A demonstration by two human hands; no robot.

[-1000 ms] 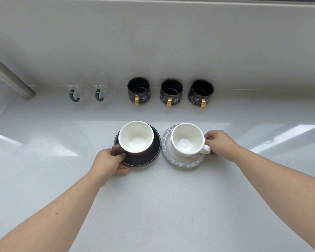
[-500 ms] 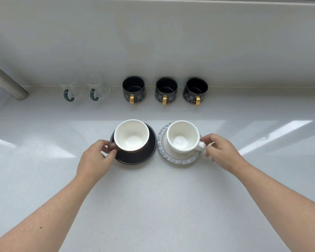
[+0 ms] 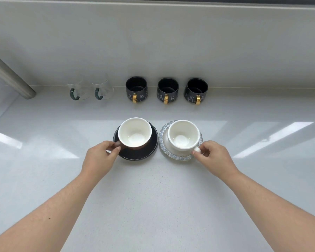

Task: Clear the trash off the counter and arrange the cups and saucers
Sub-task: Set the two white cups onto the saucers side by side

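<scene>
A brown cup with a white inside (image 3: 135,134) stands on a black saucer (image 3: 149,151) at the middle of the white counter. My left hand (image 3: 99,159) pinches its handle at the lower left. Beside it on the right, a white cup (image 3: 183,135) sits on a scalloped blue-grey saucer (image 3: 164,142). My right hand (image 3: 214,158) pinches that cup's handle at the lower right. Both cups rest upright on their saucers.
Along the back wall stand two clear glass mugs with dark green handles (image 3: 78,89) (image 3: 103,88) and three black mugs with gold handles (image 3: 136,89) (image 3: 167,90) (image 3: 195,90). A steel faucet spout (image 3: 9,77) juts in at the left.
Both hands shifted from the saucer edges to the cup handles, and each handle has turned toward me. The cups and saucers stay in the same place.
</scene>
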